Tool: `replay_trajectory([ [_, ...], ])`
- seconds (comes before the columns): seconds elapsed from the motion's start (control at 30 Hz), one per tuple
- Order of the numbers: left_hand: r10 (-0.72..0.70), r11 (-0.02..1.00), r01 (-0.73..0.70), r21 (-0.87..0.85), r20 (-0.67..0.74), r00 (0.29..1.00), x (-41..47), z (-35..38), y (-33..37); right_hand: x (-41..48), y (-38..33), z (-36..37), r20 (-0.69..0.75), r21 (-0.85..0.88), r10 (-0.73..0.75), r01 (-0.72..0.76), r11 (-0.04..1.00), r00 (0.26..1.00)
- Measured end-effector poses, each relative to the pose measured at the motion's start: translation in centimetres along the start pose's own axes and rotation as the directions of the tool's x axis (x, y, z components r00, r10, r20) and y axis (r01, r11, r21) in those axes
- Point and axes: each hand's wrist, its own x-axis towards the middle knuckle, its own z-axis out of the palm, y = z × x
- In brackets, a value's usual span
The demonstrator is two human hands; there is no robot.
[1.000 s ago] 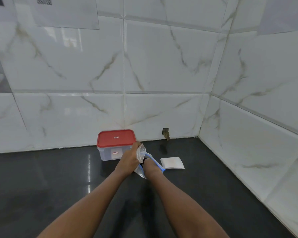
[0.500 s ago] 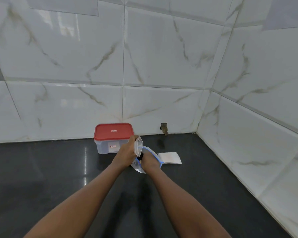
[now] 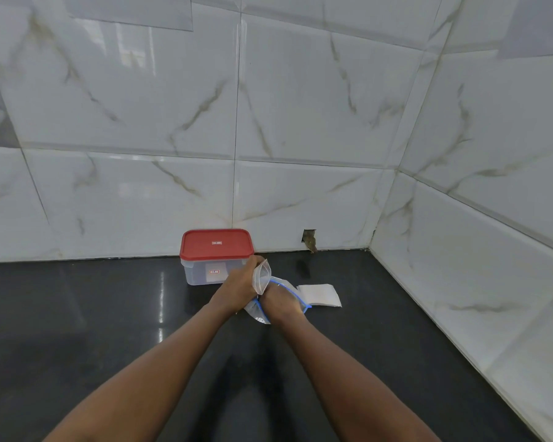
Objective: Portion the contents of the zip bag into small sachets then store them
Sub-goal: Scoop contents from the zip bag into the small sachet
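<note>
My left hand (image 3: pixel 238 282) pinches a small clear sachet (image 3: pixel 262 274) and holds it upright, mouth up, just in front of the container. My right hand (image 3: pixel 281 301) is pushed into the clear zip bag (image 3: pixel 256 314), whose blue zip rim circles the wrist. The bag lies on the black counter (image 3: pixel 109 314). The right fingers are hidden inside the bag, and I cannot make out its contents. A flat stack of white sachets (image 3: pixel 320 295) lies just right of the bag. A clear plastic container with a shut red lid (image 3: pixel 216 245) stands behind my left hand, against the wall.
Marble-tiled walls (image 3: pixel 300 122) close off the back and the right side, meeting in a corner at the back right. A small hole in the tile (image 3: pixel 308 239) sits at counter level right of the container. The counter stretches away to the left.
The view has shifted a little. Both hands stay together at the zip bag, the left still holding the sachet upright and the right still inside the bag.
</note>
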Motion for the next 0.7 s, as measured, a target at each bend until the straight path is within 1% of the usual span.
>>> replay_trajectory([
  [0.07,0.001,1.0,-0.001,0.01,-0.007,1.0,0.1,-0.1,-0.1,-0.3,0.0,0.0,-0.008,0.026,-0.018,0.018,0.999,1.0],
  [0.13,0.016,1.0,-0.016,0.026,-0.006,1.0,0.0,-0.1,-0.1,-0.4,0.2,-0.1,-0.01,0.066,0.016,-0.015,0.998,1.0],
  [0.23,0.03,0.998,-0.029,0.05,-0.005,1.0,0.1,-0.1,0.2,-0.5,0.2,-0.2,-0.042,0.116,0.128,-0.123,0.986,0.991],
  [0.3,0.043,0.998,-0.043,0.049,-0.011,0.999,0.3,0.2,0.6,-0.3,0.2,0.0,-0.078,0.16,0.184,-0.17,0.972,0.98],
  [0.43,0.061,0.995,-0.059,0.078,-0.021,0.998,0.6,0.5,0.7,-0.2,0.4,0.3,-0.081,0.286,0.278,-0.245,0.926,0.957],
  [0.6,0.074,0.994,-0.072,0.081,-0.013,0.997,0.8,0.6,0.8,-0.1,1.0,-0.2,-0.085,0.304,0.338,-0.298,0.905,0.937],
  [0.7,0.094,0.991,-0.096,0.098,0.024,0.995,0.8,0.7,0.8,-0.3,1.3,0.0,-0.11,0.306,0.357,-0.31,0.9,0.928],
])
